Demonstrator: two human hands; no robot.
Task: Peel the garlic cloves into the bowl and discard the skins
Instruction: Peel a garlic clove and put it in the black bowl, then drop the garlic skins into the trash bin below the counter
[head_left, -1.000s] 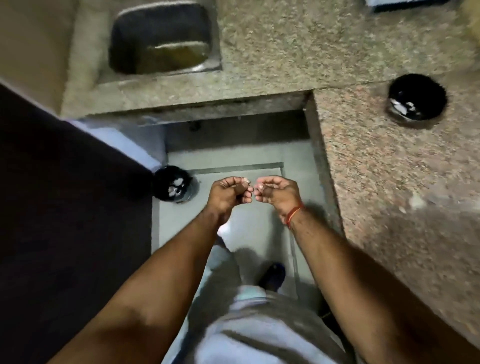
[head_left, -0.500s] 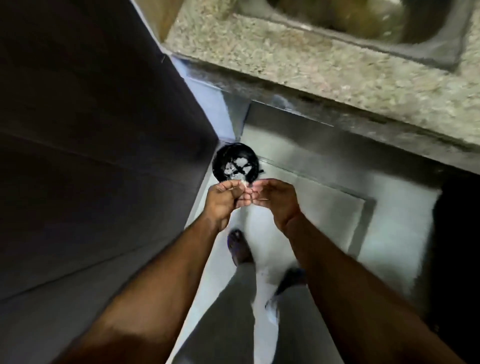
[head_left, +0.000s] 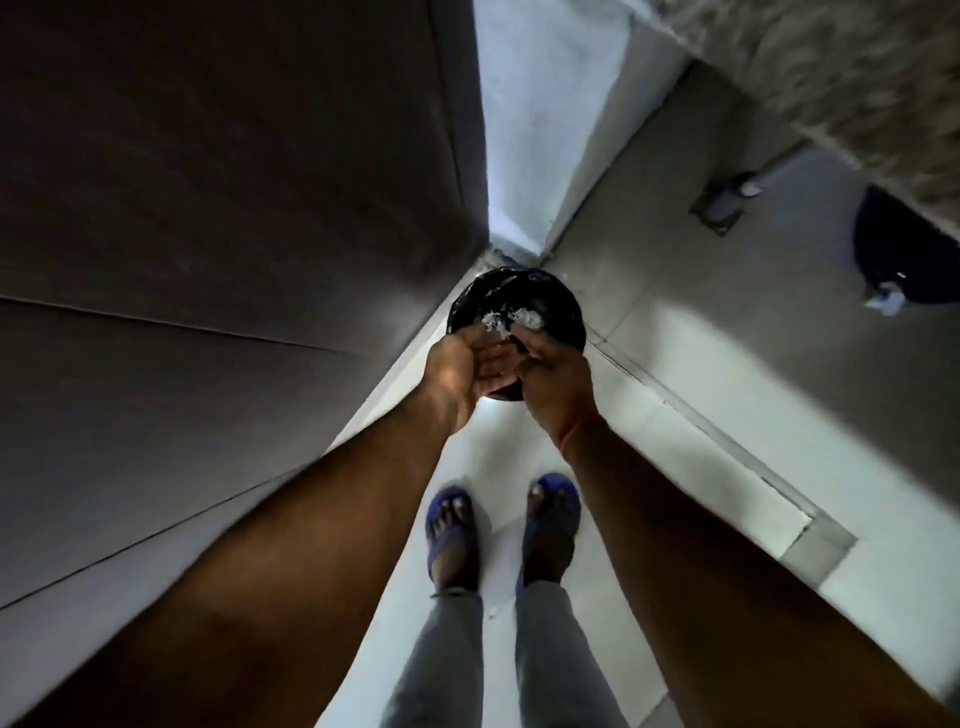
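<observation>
While I am holding my left hand (head_left: 467, 369) flat and open and brushing it with my right hand's (head_left: 553, 384) curled fingers over the bin (head_left: 545, 306), light skins (head_left: 511, 318) could be drifting onto the floor (head_left: 701, 364).

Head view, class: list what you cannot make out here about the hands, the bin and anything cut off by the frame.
- Left hand and right hand: whether either holds a skin or clove; too small, fingers overlap.
- Bin: its near side, hidden behind both hands; the white bits inside are too small to identify.
- Dark object: cut off by the right edge.
- Counter: top out of frame, blurred.
</observation>
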